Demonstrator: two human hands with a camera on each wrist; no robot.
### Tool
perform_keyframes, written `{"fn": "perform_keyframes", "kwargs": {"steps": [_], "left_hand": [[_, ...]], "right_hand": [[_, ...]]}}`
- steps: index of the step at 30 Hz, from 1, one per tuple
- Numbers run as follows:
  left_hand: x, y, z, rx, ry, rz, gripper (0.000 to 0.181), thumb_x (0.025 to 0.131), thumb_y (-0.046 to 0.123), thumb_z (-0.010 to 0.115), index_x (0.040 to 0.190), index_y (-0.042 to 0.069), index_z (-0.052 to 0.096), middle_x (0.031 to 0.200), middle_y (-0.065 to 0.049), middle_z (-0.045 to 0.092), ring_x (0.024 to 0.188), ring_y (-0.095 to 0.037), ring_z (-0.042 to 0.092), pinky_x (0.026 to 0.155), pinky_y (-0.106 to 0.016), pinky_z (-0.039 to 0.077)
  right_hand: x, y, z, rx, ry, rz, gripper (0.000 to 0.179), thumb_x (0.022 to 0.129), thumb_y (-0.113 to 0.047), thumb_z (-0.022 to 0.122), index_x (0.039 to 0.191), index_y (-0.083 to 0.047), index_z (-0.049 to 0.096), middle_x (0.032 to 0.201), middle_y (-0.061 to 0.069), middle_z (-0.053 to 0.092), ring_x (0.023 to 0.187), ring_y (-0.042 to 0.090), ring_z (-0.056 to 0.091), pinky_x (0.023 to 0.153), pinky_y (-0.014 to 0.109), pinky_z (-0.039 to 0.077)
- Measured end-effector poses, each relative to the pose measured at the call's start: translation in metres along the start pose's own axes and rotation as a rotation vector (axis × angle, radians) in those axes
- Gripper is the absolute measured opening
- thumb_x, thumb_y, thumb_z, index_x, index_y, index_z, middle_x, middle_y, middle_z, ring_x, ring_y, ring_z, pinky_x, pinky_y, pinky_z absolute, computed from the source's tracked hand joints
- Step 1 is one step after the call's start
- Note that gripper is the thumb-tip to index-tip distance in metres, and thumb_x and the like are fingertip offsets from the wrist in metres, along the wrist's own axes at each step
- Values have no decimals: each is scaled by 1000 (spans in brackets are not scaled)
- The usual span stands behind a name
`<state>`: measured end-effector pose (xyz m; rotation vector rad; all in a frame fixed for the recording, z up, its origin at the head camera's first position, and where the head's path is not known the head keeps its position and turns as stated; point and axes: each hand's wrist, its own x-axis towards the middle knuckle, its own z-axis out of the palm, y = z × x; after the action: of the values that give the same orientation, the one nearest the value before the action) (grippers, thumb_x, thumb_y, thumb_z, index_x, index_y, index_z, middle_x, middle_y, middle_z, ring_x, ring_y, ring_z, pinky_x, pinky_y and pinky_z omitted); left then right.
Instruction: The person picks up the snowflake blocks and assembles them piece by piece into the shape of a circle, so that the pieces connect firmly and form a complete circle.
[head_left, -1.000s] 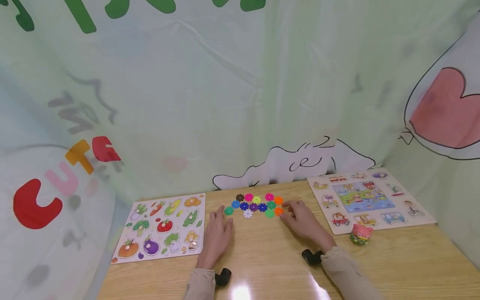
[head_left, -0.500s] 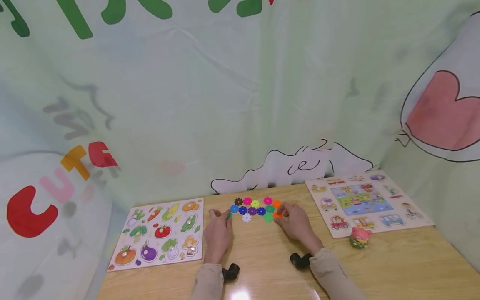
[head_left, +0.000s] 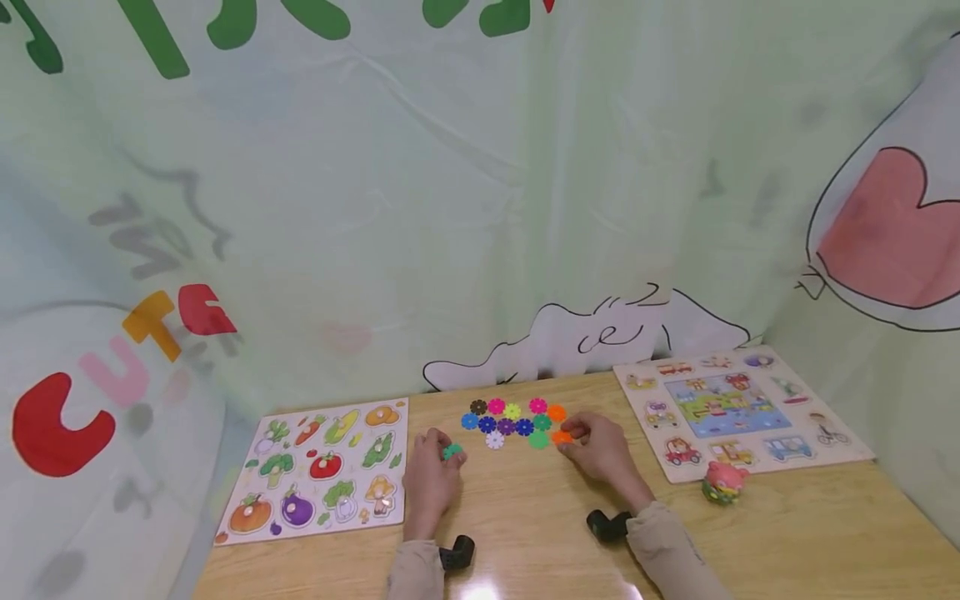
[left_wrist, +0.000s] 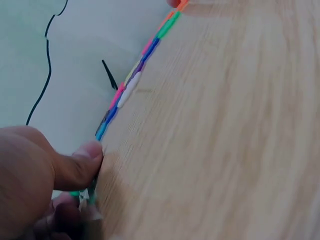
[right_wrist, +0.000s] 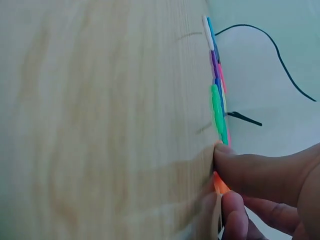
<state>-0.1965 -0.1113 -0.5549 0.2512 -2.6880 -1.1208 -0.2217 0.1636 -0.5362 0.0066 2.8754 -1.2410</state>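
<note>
Between the thumb and fingers of my left hand [head_left: 430, 483] is a teal-green snowflake disc [head_left: 452, 451], nearer to me than the other discs; the hand covers part of it. My right hand [head_left: 604, 454] pinches an orange snowflake disc [head_left: 562, 437] at the right end of the group, thumb and fingers at its edge in the right wrist view. Several more flat snowflake discs lie together on the table between the hands, among them a white one [head_left: 495, 439], a light green one [head_left: 539, 439], a blue one [head_left: 469, 422] and a second orange one [head_left: 557, 412].
A vegetable puzzle board [head_left: 352, 467] lies left of the left hand. On the right is a vehicle puzzle board [head_left: 652, 433], with a pink toy figure [head_left: 724, 482] at its near edge. A printed curtain [head_left: 450, 208] hangs behind the wooden table [head_left: 517, 517].
My left hand has taken hold of the green disc and drawn it toward me, away from the group. The right hand has closed on the near orange disc and shifted it slightly rightward.
</note>
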Motion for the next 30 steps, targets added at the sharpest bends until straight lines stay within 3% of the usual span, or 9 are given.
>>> {"fn": "perform_keyframes", "kwargs": {"steps": [7, 13, 20, 26, 30], "left_hand": [[2, -16, 2, -138, 26, 8, 19, 88, 15, 86, 90, 15, 67, 74, 3, 58, 63, -11, 50, 60, -26, 40], [3, -12, -1, -256, 42, -30, 13, 93, 11, 82, 90, 12, 69, 75, 1, 62, 65, -10, 53, 59, -23, 42], [-3, 22, -14, -481, -25, -13, 13, 96, 12, 80, 96, 7, 68, 73, -3, 63, 51, -14, 57, 41, -19, 40], [-11, 55, -32, -703, -112, 31, 19, 103, 18, 72, 106, 3, 62, 64, -8, 63, 41, -13, 53, 35, -19, 37], [-18, 74, -43, -877, -157, 10, 24, 106, 20, 66, 113, 0, 57, 62, -4, 62, 38, -10, 51, 37, -19, 41]], "right_hand": [[1, 4, -8, 2, -52, 50, 25, 88, -13, 86, 103, -2, 69, 95, 10, 67, 83, 21, 58, 72, 28, 50], [2, 7, -18, 5, -96, -27, 19, 91, -14, 83, 96, -4, 67, 86, 6, 64, 77, 18, 55, 65, 26, 45], [1, -2, -28, 20, -68, -149, 15, 100, -19, 75, 106, -5, 76, 92, 6, 72, 81, 16, 58, 71, 26, 49], [-12, -41, -41, 188, -59, -248, 19, 110, -15, 59, 111, -2, 72, 84, 9, 68, 76, 17, 57, 65, 24, 46], [-25, -67, -44, 303, -5, -305, 19, 109, -13, 61, 114, 0, 73, 90, 10, 71, 77, 14, 60, 66, 21, 52]]}}
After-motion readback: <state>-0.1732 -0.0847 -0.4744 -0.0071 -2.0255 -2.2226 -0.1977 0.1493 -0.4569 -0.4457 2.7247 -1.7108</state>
